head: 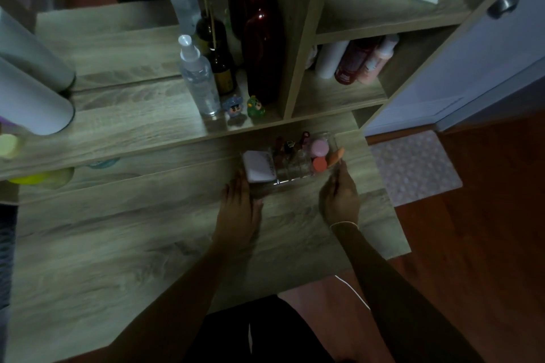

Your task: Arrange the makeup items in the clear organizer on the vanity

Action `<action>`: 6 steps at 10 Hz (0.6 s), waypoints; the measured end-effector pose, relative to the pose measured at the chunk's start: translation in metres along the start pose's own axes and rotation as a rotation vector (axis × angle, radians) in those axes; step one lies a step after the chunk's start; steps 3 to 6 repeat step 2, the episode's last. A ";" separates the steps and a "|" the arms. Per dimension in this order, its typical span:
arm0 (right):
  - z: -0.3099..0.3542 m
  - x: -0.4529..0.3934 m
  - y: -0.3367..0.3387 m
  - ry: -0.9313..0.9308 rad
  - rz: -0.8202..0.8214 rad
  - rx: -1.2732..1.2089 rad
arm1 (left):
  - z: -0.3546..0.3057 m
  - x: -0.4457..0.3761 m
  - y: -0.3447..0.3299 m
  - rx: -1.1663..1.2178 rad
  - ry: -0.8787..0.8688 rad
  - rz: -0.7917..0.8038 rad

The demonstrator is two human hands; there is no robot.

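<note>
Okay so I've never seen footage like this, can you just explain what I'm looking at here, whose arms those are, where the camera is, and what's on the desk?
There is no machine here. The single picture comes from a camera worn on a person's head, looking forward and down, so the two arms are the wearer's own. The left hand rests at the near left corner of a clear organizer on the wooden vanity. The right hand is at its right end; whether it grips anything is unclear. Inside the organizer sit a white compact, a pink round pot, orange sponges and a few dim small items. On the raised shelf behind stand a clear spray bottle, brown bottles and two small figurines.
</note>
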State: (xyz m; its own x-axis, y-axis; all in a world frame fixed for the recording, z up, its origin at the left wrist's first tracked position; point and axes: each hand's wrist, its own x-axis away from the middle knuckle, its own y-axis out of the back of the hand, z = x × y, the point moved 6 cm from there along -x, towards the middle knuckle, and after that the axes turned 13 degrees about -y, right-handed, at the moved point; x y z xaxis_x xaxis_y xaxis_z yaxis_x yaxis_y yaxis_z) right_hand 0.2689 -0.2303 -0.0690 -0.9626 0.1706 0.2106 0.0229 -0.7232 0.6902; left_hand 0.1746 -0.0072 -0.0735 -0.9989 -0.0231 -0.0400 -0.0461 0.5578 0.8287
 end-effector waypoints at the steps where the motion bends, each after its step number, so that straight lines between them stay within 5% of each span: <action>1: 0.001 0.005 -0.005 0.048 0.012 0.045 | 0.000 -0.002 0.001 0.001 -0.004 -0.011; 6: -0.008 0.014 -0.007 0.003 -0.032 0.183 | 0.001 0.005 0.001 0.009 0.049 -0.030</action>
